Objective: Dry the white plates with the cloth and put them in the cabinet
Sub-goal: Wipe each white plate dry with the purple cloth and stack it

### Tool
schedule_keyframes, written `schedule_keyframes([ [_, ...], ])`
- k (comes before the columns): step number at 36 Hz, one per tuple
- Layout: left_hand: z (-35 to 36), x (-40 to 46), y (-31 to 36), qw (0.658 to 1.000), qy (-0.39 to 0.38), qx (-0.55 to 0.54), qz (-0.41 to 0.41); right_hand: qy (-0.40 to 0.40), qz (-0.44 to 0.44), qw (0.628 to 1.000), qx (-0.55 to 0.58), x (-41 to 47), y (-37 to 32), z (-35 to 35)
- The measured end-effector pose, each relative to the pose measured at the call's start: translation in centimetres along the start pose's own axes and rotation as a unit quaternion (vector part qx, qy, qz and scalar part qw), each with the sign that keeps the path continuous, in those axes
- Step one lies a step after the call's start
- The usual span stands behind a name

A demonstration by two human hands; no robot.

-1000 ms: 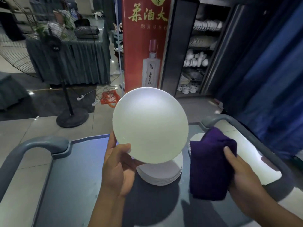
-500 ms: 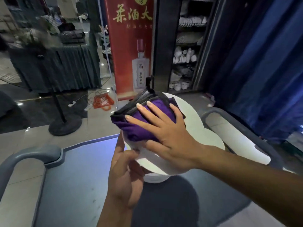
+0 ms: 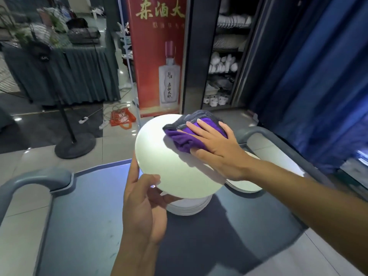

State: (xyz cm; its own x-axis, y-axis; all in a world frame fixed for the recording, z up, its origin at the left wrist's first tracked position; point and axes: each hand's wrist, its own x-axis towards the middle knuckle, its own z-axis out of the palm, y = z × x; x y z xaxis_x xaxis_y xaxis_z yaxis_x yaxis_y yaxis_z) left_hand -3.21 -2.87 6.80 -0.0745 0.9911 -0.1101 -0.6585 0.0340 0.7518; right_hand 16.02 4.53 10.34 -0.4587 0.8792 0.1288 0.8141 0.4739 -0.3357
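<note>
Now, left hand [image 3: 143,206]: grips the near-left rim of the white plate [image 3: 169,166], thumb lying on the upper face and fingers curled underneath.
Right hand [image 3: 215,148]: fingers straight and spread, pressing flat on the purple cloth [image 3: 185,139]; nothing is pinched.
Purple cloth: bunched under the right palm and fingers, on the far-right part of the plate's face, across the plate from the left hand's hold; a grey fold [image 3: 191,118] shows along its far edge.
White plate: held up, tilted, above the cart; its far edge is higher than the edge by the left thumb.
Plate stack [image 3: 189,208]: on the cart, directly below the held plate and just right of the left hand's fingers.
Second plates [image 3: 247,186]: lying flat below the right wrist, partly hidden by the forearm.
Cart surface [image 3: 83,216]: dark blue-grey, under both arms.
Cart handles: one grey rail [image 3: 35,178] well left of the left hand, another [image 3: 264,136] just beyond the right hand.
Cabinet [image 3: 225,56]: open, beyond the right hand, shelves holding white dishes and cups.
Red banner [image 3: 159,56]: upright, beyond the plate, left of the cabinet, showing a bottle.
Blue curtain [image 3: 318,76]: right of the cabinet.
Fan stand [image 3: 74,145]: on the floor, far left of the grip.
</note>
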Motion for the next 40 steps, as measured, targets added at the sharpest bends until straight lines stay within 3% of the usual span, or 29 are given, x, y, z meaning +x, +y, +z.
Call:
schedule_keyframes([
  [9,-0.5,1.1,-0.7,0.998,0.057,0.005,0.014,0.023,0.087,0.979,0.182,-5.9,-2.3,4.0],
  [14,-0.5,1.6,-2.1,0.996,0.091,0.01,-0.014,-0.002,0.135,0.944,0.3,-8.0,-4.5,4.3],
  [16,-0.5,1.8,-2.6,0.995,0.092,0.011,-0.03,-0.012,0.146,0.905,0.399,-8.5,-4.3,3.5],
  [20,-0.3,2.1,-3.4,0.994,0.089,0.019,-0.057,0.044,0.259,0.765,0.587,-9.5,-2.5,1.6],
  [22,-0.1,2.3,-3.7,0.994,0.092,0.021,-0.062,0.073,0.312,0.698,0.64,-10.1,-1.4,0.4],
  [23,0.0,2.3,-3.8,0.994,0.089,0.019,-0.065,0.077,0.328,0.687,0.644,-10.5,-0.8,-0.3],
  [30,2.0,1.5,-5.5,0.992,0.055,0.039,-0.107,0.142,0.446,0.781,0.412,-12.5,3.9,-3.6],
  [32,3.1,1.0,-6.1,0.99,0.043,0.048,-0.122,0.18,0.425,0.826,0.323,-12.5,3.9,-4.1],
  [35,4.6,0.2,-7.2,0.988,0.028,0.042,-0.145,0.233,0.317,0.889,0.234,-12.5,3.2,-3.5],
  [37,5.3,-0.2,-7.9,0.987,0.009,0.037,-0.154,0.182,0.202,0.935,0.227,-12.7,3.0,-2.2],
  [40,5.8,-0.7,-8.5,0.988,-0.01,0.044,-0.149,-0.032,0.108,0.985,0.134,-13.7,3.9,0.6],
])
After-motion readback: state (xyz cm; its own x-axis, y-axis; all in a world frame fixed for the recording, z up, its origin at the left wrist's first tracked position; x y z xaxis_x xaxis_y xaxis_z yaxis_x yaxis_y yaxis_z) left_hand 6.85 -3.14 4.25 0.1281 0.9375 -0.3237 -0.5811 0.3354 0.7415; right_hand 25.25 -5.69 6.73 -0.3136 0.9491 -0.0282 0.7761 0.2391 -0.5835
